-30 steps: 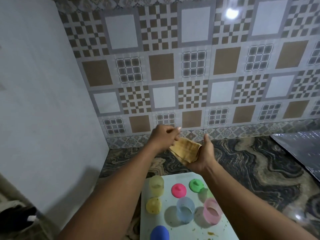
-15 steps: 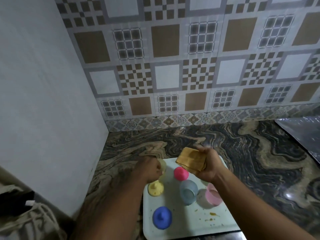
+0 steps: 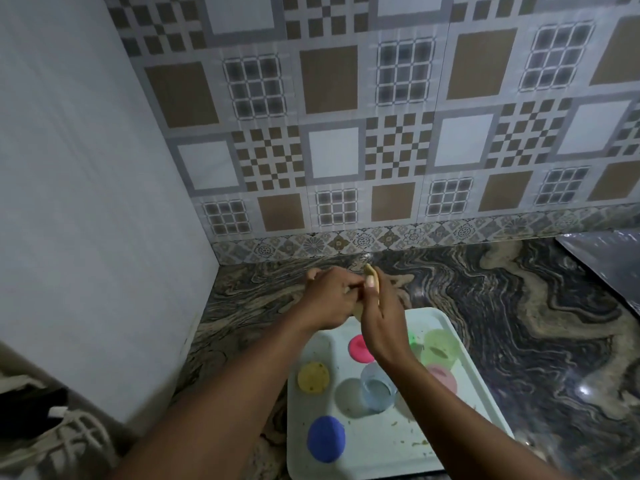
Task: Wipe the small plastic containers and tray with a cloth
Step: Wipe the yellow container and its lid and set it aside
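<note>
A white tray (image 3: 311,460) lies on the marbled counter. On it sit a yellow lid (image 3: 313,377), a pink lid (image 3: 359,348), a blue lid (image 3: 326,439), a clear blue container (image 3: 377,390), a pink container (image 3: 445,375) and a green container (image 3: 440,346). Above the tray's far edge, my left hand (image 3: 329,299) grips a small yellow container (image 3: 357,310), of which only a sliver shows. My right hand (image 3: 381,317) presses the tan cloth (image 3: 372,271) against it. The cloth is mostly hidden behind the fingers.
Crumbs and smears dot the tray's near right part. A white wall panel (image 3: 86,202) closes the left side and patterned tiles (image 3: 381,150) the back. A shiny dark sheet (image 3: 606,268) lies at the far right. A bag with cord (image 3: 59,441) sits at the lower left.
My left hand went down to the tray, took the yellow container and lifted it. Both hands now meet above the tray's far edge, the cloth against the container. The view tilted downward.
</note>
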{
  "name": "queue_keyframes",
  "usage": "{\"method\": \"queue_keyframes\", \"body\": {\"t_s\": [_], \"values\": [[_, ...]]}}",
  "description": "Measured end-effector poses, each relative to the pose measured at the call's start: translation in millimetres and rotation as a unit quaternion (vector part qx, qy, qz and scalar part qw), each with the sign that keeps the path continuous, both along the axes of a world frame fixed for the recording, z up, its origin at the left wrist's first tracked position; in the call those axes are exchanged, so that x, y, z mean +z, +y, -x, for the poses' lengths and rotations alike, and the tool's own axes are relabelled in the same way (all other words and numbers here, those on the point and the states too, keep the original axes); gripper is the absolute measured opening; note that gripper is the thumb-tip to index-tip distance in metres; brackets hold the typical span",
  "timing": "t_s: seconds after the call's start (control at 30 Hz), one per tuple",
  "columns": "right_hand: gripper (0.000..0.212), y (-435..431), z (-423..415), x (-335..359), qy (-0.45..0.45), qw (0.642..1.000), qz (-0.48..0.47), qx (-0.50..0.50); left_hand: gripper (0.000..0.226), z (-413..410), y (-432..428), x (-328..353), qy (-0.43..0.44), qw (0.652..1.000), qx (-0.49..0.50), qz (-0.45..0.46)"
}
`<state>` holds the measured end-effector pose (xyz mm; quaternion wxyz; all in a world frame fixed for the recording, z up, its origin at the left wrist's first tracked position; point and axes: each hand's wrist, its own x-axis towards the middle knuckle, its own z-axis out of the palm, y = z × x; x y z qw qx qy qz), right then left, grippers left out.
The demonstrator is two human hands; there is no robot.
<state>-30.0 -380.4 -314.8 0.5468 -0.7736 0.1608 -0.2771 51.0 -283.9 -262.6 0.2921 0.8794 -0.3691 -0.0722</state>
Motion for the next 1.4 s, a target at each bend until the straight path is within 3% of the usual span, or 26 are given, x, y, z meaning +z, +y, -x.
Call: {"method": "queue_keyframes", "body": {"t_s": [0.07,0.17,0.3,0.37,0.5,0.6,0.67,0.73,0.83,0.9,0.97,1.03,1.13,1.17,1.2,1.27,1.3,1.4], "values": [[0.066,-3.2,-2.0,10.7,0.003,0.998,-0.052,0.017,0.023,0.6,3.3,3.6,0.018,0.999,-0.008,0.047],[0.061,-20.0,-5.0,33.3,0.067,0.973,-0.212,0.053,0.011,2.9,6.7,8.4,0.057,0.993,0.004,0.099],[0.058,-39.5,-4.5,42.7,0.176,0.845,-0.484,0.146,0.014,11.6,5.9,18.9,0.156,0.974,-0.029,0.16],[0.054,-43.5,0.9,40.5,0.187,0.817,-0.531,0.127,0.015,8.9,5.6,21.6,0.183,0.97,-0.039,0.158],[0.046,-47.6,3.4,41.4,0.142,0.814,-0.558,0.076,0.031,6.4,-8.8,32.4,0.128,0.985,-0.032,0.112],[0.054,-47.4,-1.6,44.3,0.1,0.847,-0.522,0.018,0.044,14.5,-24.7,37.7,0.087,0.992,-0.009,0.094],[0.058,-50.0,-0.2,44.1,0.088,0.866,-0.492,-0.001,0.035,14.8,-31.1,37.7,0.106,0.988,-0.027,0.111],[0.05,-52.1,6.5,48.2,0.084,0.849,-0.52,0.024,0.021,13.8,-28.8,40.8,0.157,0.976,-0.071,0.133],[0.045,-53.5,20.2,52.6,0.102,0.78,-0.604,0.128,0.022,11.9,-21.7,38.0,0.268,0.943,-0.101,0.17],[0.04,-50.4,25.7,53.7,0.112,0.772,-0.605,0.16,0.023,13.9,-19.4,37.9,0.312,0.929,-0.101,0.174],[0.038,-46.9,25.7,57.4,0.113,0.793,-0.584,0.133,0.019,11.0,-19.2,41.8,0.276,0.946,-0.098,0.137],[0.035,-48.3,20.1,58.1,0.088,0.841,-0.53,0.068,0.01,8.3,-18.8,52.2,0.222,0.965,-0.099,0.098],[0.042,-51.2,13.6,54.2,0.074,0.909,-0.409,-0.023,0.019,8.0,-22.3,65.1,0.174,0.977,-0.094,0.081],[0.041,-50.6,13.1,54.0,0.077,0.905,-0.417,-0.014,0.024,9.4,-23.5,67.1,0.176,0.975,-0.1,0.093],[0.041,-48.9,14.7,56.4,0.086,0.878,-0.469,0.028,0.031,10.7,-23.6,67.3,0.184,0.97,-0.112,0.111],[0.039,-43.2,21.8,65.5,0.122,0.79,-0.586,0.13,0.04,12.7,-20.9,65.8,0.208,0.961,-0.127,0.134],[0.04,-42.3,24.3,64.4,0.133,0.766,-0.61,0.153,0.042,13.9,-18.6,64.4,0.217,0.958,-0.132,0.134],[0.041,-45.2,20.8,59.1,0.13,0.789,-0.588,0.118,0.027,12.2,-14.2,57.3,0.213,0.964,-0.105,0.119]]}}
